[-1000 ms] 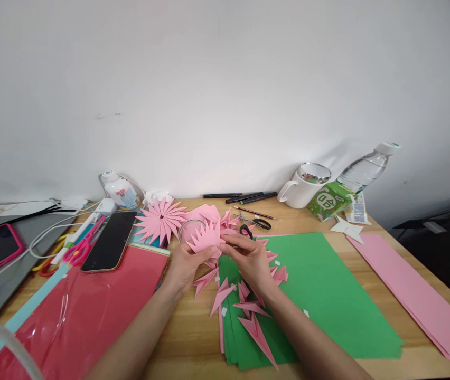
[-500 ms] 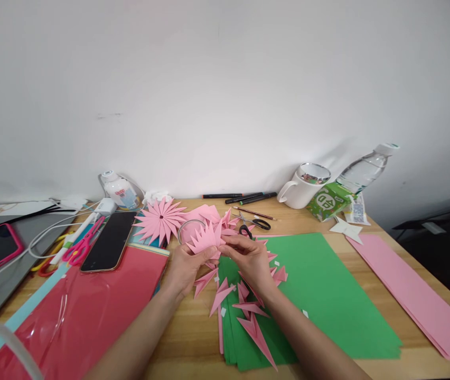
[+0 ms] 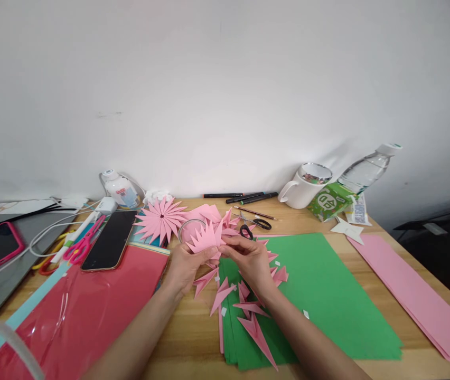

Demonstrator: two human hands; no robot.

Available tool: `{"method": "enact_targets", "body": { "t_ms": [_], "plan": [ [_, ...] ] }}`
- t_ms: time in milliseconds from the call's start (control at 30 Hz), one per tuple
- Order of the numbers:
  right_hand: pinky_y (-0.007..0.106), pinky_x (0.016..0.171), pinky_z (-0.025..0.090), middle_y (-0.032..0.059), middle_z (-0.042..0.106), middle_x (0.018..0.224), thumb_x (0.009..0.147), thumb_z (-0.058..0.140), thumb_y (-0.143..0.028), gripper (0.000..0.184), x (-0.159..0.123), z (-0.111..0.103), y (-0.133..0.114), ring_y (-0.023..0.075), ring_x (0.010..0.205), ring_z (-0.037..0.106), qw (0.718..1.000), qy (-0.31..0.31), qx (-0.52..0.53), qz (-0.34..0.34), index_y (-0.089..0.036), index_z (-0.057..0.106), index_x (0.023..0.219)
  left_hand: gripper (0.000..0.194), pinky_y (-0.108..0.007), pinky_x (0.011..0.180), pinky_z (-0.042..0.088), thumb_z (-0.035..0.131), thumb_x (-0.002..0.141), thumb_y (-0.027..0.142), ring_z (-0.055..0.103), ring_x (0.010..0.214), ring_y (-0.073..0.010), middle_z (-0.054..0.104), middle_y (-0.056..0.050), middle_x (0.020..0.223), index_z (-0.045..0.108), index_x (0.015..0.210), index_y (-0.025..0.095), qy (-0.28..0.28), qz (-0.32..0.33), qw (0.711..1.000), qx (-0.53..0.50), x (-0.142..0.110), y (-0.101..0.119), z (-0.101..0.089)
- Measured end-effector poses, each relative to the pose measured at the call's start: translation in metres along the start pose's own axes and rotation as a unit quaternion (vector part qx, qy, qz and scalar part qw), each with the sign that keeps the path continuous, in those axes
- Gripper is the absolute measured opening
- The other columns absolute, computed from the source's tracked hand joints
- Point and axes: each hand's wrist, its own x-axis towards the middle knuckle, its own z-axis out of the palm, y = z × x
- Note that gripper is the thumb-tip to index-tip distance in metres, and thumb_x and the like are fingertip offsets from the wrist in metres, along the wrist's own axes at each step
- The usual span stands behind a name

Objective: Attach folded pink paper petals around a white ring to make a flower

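Observation:
A fan of joined pink folded-paper points [image 3: 205, 240] is held up between my two hands above the table. My left hand [image 3: 187, 264] pinches its lower left part, thumb across the front. At its right end, the fingers and thumb of my right hand [image 3: 249, 258] close on the pink paper; the exact spot is partly hidden by the fingers. Loose pink folded pieces [image 3: 254, 335] lie below and around my right wrist, some on the green paper sheets [image 3: 328, 295]. Behind my left hand rests a round, many-pointed pink paper star [image 3: 160, 219], and a roll of tape [image 3: 187, 228] is partly covered.
Black-handled scissors [image 3: 254, 222], a pencil [image 3: 254, 212] and several markers [image 3: 256, 198] lie at the back. A white mug [image 3: 302, 187], a green box [image 3: 328, 200] and a water bottle [image 3: 369, 169] stand right. Leftward are a phone [image 3: 110, 240], pink scissors [image 3: 85, 243] and red paper [image 3: 102, 301].
Hardly anything differs. Both hands keep their grip on the pink paper fan in the same place, and the view has shifted very slightly.

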Motion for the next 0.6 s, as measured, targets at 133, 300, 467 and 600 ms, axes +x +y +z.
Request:
{"method": "enact_targets", "body": {
  "t_ms": [133, 300, 467, 600],
  "plan": [
    [0.031, 0.06, 0.054, 0.0042, 0.073, 0.071, 0.056, 0.081, -0.036, 0.024, -0.0002, 0.0005, -0.002, 0.0164, 0.06, 0.063, 1.0, -0.009, 0.005, 0.022, -0.018, 0.074, 0.07, 0.028, -0.023, 0.051, 0.053, 0.085, 0.049, 0.025, 0.063, 0.052, -0.0132, 0.071, -0.005, 0.066, 0.073, 0.07, 0.011, 0.004, -0.002, 1.0, 0.013, 0.0013, -0.0057, -0.0027],
    [0.027, 0.055, 0.05, 0.0016, 0.067, 0.062, 0.053, 0.082, -0.038, 0.033, 0.0024, -0.0025, -0.0007, 0.0127, 0.054, 0.057, 0.997, -0.032, 0.021, 0.067, -0.015, 0.071, 0.074, 0.026, -0.023, 0.052, 0.053, 0.084, 0.051, 0.026, 0.062, 0.053, -0.0128, 0.072, -0.006, 0.068, 0.072, 0.069, 0.011, 0.009, -0.002, 0.999, 0.031, 0.0033, -0.0098, -0.0055],
    [0.026, 0.058, 0.048, 0.0019, 0.065, 0.066, 0.055, 0.081, -0.038, 0.031, 0.0032, -0.0038, -0.0018, 0.0123, 0.059, 0.057, 0.996, -0.052, 0.011, 0.067, -0.015, 0.069, 0.071, 0.028, -0.023, 0.053, 0.052, 0.085, 0.047, 0.023, 0.062, 0.054, -0.0133, 0.071, -0.005, 0.064, 0.072, 0.068, 0.011, -0.003, -0.002, 1.0, 0.03, 0.0025, -0.0069, -0.0032],
    [0.026, 0.06, 0.048, 0.0011, 0.065, 0.067, 0.058, 0.08, -0.037, 0.026, 0.0019, -0.0026, -0.0056, 0.0126, 0.06, 0.056, 0.998, -0.052, 0.002, 0.031, -0.016, 0.068, 0.067, 0.029, -0.027, 0.066, 0.056, 0.085, 0.048, 0.019, 0.067, 0.066, -0.0168, 0.073, -0.005, 0.071, 0.073, 0.074, 0.013, -0.012, 0.027, 0.999, 0.038, 0.0009, -0.0043, -0.0019]
  ]
}}
